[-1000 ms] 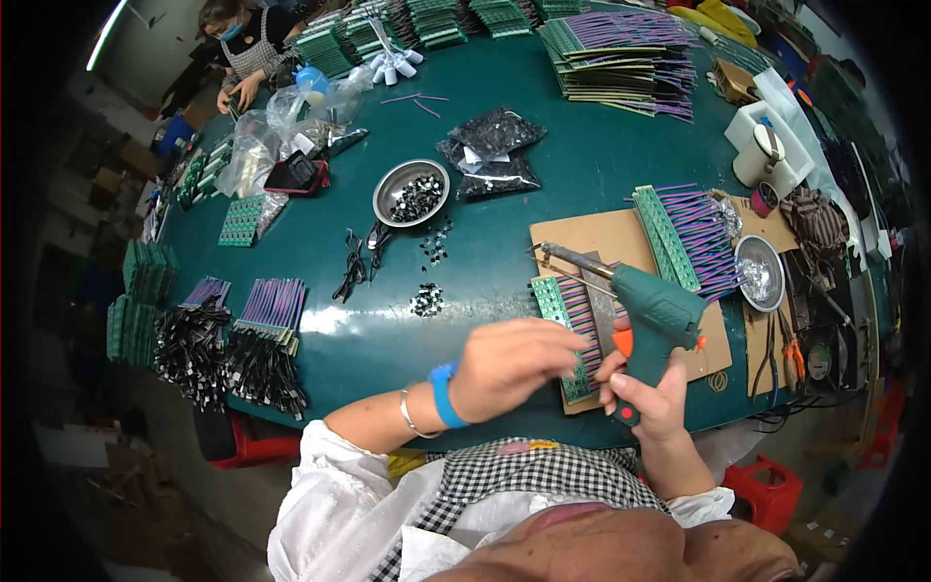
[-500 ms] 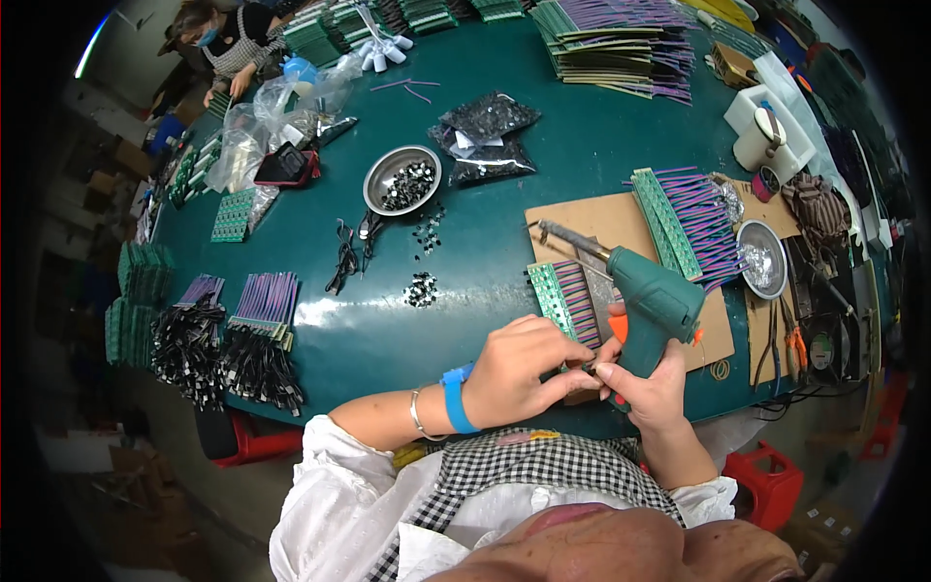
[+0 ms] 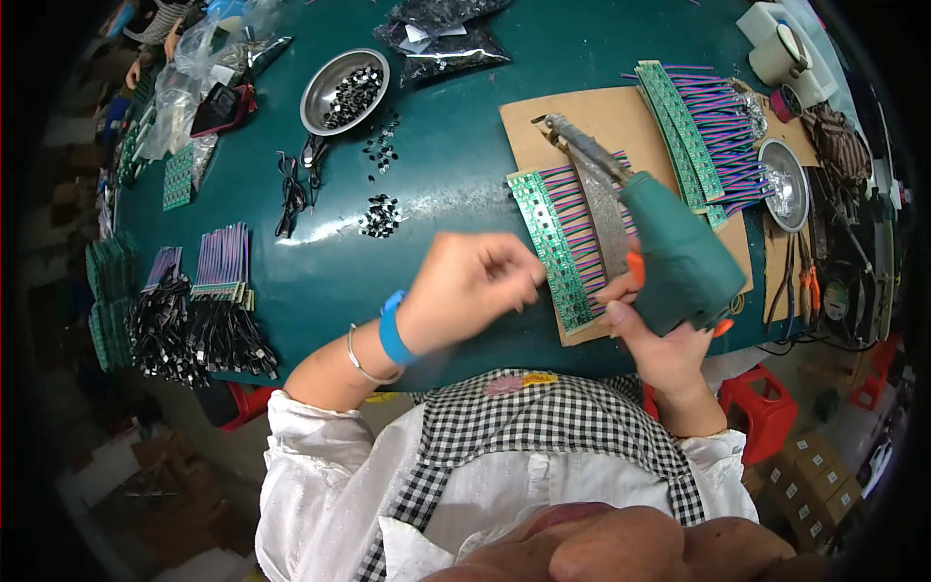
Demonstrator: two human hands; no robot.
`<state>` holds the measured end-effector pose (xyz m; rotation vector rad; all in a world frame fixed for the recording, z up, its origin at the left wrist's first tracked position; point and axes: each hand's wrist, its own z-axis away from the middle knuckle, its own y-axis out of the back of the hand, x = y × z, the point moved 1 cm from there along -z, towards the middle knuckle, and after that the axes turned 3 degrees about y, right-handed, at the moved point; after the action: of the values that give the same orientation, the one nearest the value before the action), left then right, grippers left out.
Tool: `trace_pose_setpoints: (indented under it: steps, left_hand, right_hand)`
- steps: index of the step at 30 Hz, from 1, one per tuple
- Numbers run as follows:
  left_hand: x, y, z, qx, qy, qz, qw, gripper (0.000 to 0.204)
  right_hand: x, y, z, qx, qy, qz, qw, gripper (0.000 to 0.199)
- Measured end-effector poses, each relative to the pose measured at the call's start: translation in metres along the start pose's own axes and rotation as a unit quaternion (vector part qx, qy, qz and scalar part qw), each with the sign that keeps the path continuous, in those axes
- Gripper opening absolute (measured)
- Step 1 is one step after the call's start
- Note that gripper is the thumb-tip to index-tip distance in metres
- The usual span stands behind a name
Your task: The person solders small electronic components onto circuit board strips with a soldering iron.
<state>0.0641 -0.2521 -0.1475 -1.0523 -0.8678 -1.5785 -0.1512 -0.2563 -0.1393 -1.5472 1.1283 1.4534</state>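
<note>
My right hand [image 3: 669,354] is wrapped round a green soldering gun [image 3: 684,257] with orange trigger parts. Its metal barrel [image 3: 582,145] points away to the upper left. My right thumb and fingertips rest by the near end of a green circuit board strip [image 3: 555,247], which has purple and dark wires along its right side. Left of that strip hovers my left hand [image 3: 475,286], fingers curled and their tips smeared by motion; whether anything is in them is unclear. A grey metal bar [image 3: 603,218] lies across the wires. Both lie on brown cardboard [image 3: 533,116].
More wired board strips [image 3: 679,136] lie on the right, beside a metal bowl [image 3: 784,184] and pliers [image 3: 810,291]. Small black parts fill another bowl [image 3: 308,107] and form a loose pile [image 3: 381,216]. Wired bundles [image 3: 218,301] sit left. A red stool [image 3: 756,412] stands below.
My left hand has parted from my right and moved left. The head view has shifted, so the table things sit higher. More of the circuit board strip by my right hand shows now.
</note>
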Motion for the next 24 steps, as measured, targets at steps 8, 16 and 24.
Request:
trace_pose_setpoints:
  steps: [8,16,24]
  left_hand:
    - [-0.02,0.027,-0.044,0.042,0.086,0.08,0.992,0.013]
    - [-0.022,0.032,-0.05,0.032,0.108,0.111,0.988,0.014]
    - [-0.022,0.034,-0.052,0.01,0.113,0.123,0.986,0.013]
  right_hand:
    - [0.001,0.028,0.013,0.009,-0.042,-0.134,0.99,0.052]
    - [0.003,0.04,0.024,0.017,-0.102,-0.172,0.98,0.057]
    - [0.009,0.044,0.028,0.009,-0.134,-0.164,0.977,0.056]
